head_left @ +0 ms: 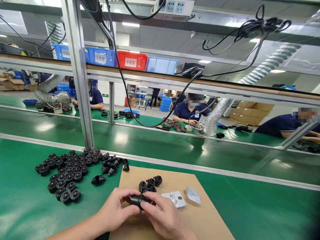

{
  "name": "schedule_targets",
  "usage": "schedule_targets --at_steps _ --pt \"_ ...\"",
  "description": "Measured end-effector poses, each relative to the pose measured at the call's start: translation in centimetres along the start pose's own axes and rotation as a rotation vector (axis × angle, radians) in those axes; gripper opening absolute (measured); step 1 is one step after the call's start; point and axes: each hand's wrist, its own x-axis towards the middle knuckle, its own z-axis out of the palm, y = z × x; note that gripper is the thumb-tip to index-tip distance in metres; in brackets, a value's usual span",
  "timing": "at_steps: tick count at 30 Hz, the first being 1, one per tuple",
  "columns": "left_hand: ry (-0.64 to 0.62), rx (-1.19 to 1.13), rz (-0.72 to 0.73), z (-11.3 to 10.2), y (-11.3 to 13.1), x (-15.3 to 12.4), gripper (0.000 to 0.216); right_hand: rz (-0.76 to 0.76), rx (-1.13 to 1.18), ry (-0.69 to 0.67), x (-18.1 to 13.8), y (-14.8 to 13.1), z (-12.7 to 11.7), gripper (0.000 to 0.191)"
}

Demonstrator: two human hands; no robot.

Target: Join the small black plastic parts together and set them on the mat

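Note:
My left hand [117,208] and my right hand [162,216] meet over a brown cardboard sheet [205,220] and both pinch one small black plastic part [138,200] between their fingertips. Just beyond the hands a few more black parts [150,183] lie on the cardboard. Two small silver metal blocks [173,199] [192,196] rest to the right of my right hand.
Several black round parts [66,171] are laid out on the green bench to the left, with loose ones [111,163] beside them. An aluminium post [80,80] rises behind them. A green conveyor belt [175,143] runs across; other people sit working beyond it. Coloured bins [132,60] stand on a shelf.

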Motion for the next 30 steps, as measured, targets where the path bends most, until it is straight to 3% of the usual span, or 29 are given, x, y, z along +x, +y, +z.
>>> schedule_targets --at_steps 4,7,11,15,22,25,27,30 --pt "0.0 0.061 0.025 0.1 0.1 -0.2 0.046 -0.052 -0.03 -0.015 0.2 -0.1 -0.5 0.027" --pt "0.028 0.226 0.104 0.0 0.2 -0.4 0.042 0.055 0.158 -0.004 0.2 -0.3 -0.1 0.025" --pt "0.006 0.274 0.206 -0.1 0.2 -0.4 0.037 0.221 0.38 0.023 -0.1 -0.5 0.8 0.027" --pt "0.066 0.265 0.108 0.0 0.5 -0.5 0.041 0.162 0.34 0.07 -0.4 -0.5 1.1 0.03" --pt "-0.054 -0.279 -0.017 0.8 0.4 -0.2 0.051 -0.026 0.193 0.022 0.0 -0.1 -0.6 0.034" --pt "-0.069 -0.37 -0.034 1.0 0.1 -0.1 0.058 -0.054 0.153 0.025 0.2 -0.1 -0.9 0.033" --pt "-0.056 -0.292 -0.016 1.0 0.1 -0.3 0.054 -0.017 0.173 0.019 0.2 -0.2 -0.7 0.03" --pt "-0.007 0.034 0.136 0.7 0.6 -0.5 0.04 0.18 0.293 0.003 0.1 -0.5 -0.1 0.026"
